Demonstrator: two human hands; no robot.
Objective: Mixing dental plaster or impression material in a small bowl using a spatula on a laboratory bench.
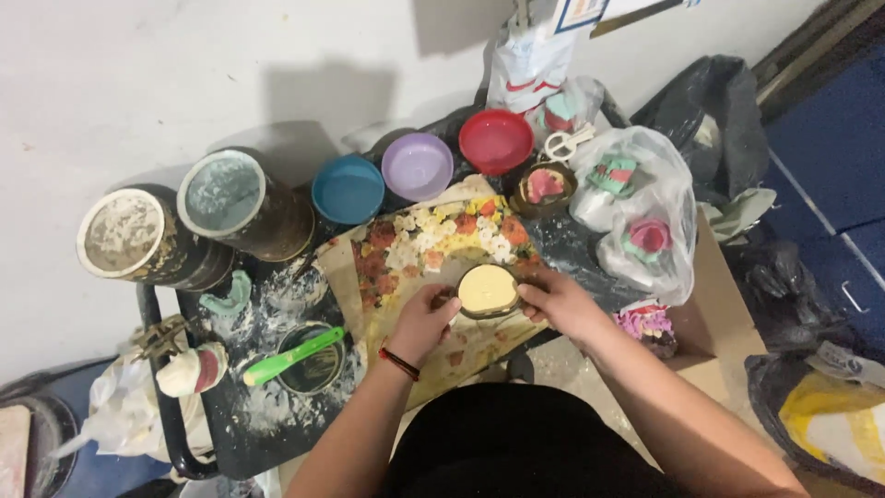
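Both hands clasp a small round tin of pale yellow filling over the floral board.

Left hand [422,323] and right hand [555,302] close fingers around the tin [488,290]; a squeeze could tip it toward the green-handled tool [293,357], or the bowls [417,166] beyond.

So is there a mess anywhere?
Yes. White powder is spilled over the dark tray left of the hands, around the tin with the green tool. The floral board looks clean.
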